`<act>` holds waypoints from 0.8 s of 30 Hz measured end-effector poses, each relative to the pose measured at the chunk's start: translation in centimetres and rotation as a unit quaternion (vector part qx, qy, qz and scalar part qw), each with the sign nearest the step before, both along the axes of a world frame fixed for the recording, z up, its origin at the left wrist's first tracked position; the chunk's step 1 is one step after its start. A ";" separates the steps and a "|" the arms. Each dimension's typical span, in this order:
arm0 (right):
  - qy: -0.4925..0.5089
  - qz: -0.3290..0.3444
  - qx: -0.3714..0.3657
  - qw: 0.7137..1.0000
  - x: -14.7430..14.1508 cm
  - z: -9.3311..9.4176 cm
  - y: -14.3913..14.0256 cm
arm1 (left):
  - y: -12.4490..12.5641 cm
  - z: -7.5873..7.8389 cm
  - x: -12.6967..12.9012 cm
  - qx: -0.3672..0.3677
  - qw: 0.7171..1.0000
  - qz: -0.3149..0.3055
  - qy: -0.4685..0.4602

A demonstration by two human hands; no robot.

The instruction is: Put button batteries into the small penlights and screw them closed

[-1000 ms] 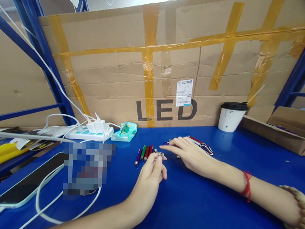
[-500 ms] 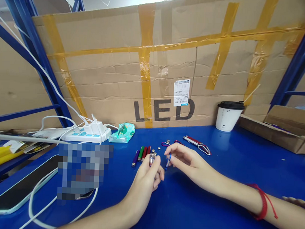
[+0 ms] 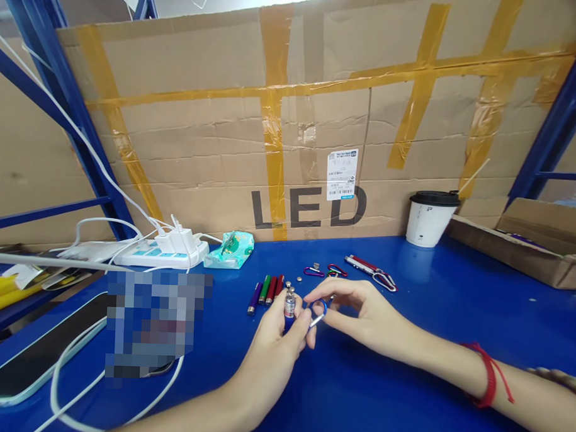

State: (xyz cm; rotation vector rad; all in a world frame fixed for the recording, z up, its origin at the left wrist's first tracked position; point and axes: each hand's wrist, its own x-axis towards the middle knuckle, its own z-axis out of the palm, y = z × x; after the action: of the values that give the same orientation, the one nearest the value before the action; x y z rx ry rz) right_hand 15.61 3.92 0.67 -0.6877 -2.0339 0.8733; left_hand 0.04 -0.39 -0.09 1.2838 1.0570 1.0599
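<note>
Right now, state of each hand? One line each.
Left hand: closed on a small blue flashlight, held upright.
Right hand: pinching a blue carabiner clip against the flashlight's lower end.

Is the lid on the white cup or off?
On. The white cup stands upright at the back of the blue table, and a black lid covers its whole top.

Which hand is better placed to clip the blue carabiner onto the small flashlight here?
Right. The right hand already pinches the blue carabiner beside the small flashlight, which the left hand holds upright, so the left hand looks best kept as the steadying hand.
</note>
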 end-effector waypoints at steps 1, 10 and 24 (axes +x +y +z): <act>-0.006 0.004 0.024 1.000 0.0 0.1 -0.1 | 0.0 0.0 0.0 0.005 1.000 0.011 -0.003; -0.042 0.003 0.153 0.987 0.3 0.1 0.0 | -0.1 0.4 0.0 -0.008 0.995 0.089 -0.040; -0.072 -0.044 0.258 0.962 0.3 -0.2 -0.2 | 0.1 -0.2 0.0 0.023 0.998 0.037 -0.048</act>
State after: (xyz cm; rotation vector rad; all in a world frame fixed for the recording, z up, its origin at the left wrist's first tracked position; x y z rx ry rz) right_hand 15.87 3.72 0.44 -0.5498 -2.2133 0.2196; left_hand 0.07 -0.31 -0.29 1.2255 1.0185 1.1959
